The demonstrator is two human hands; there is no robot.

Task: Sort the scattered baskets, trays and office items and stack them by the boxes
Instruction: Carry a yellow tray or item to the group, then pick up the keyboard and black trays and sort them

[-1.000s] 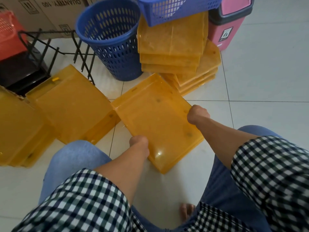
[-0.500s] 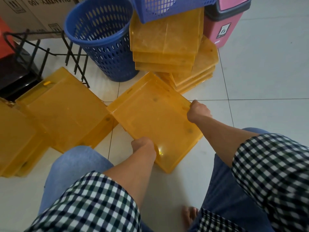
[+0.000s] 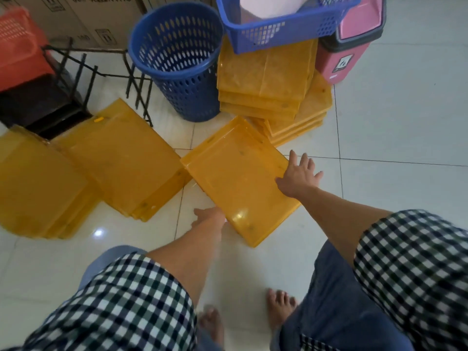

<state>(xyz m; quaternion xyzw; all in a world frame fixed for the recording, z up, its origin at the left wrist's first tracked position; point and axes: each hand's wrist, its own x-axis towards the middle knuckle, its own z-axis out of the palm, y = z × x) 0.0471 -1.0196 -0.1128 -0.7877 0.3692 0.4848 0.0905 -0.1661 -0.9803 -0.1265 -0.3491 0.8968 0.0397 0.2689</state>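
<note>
A yellow plastic tray [image 3: 238,178] lies flat on the white tiled floor, turned diagonally. My right hand [image 3: 298,176] hovers with spread fingers at its right edge, holding nothing. My left hand [image 3: 207,219], blurred, sits at the tray's near left edge with fingers stretched out. Behind the tray rises a stack of yellow trays [image 3: 266,79], and a blue rectangular basket [image 3: 283,29] rests on top of it. More yellow trays [image 3: 119,158] lie overlapping on the floor to the left.
A round blue basket [image 3: 177,62] stands left of the stack and a pink bin [image 3: 347,54] to its right. A black wire rack [image 3: 86,72], a red basket [image 3: 17,46] and cardboard boxes [image 3: 101,16] fill the back left. My bare feet [image 3: 278,307] are below.
Both hands gripped the tray's edges before; now they have opened and released it. The tray lies on the floor, and the view has pulled back and up.
</note>
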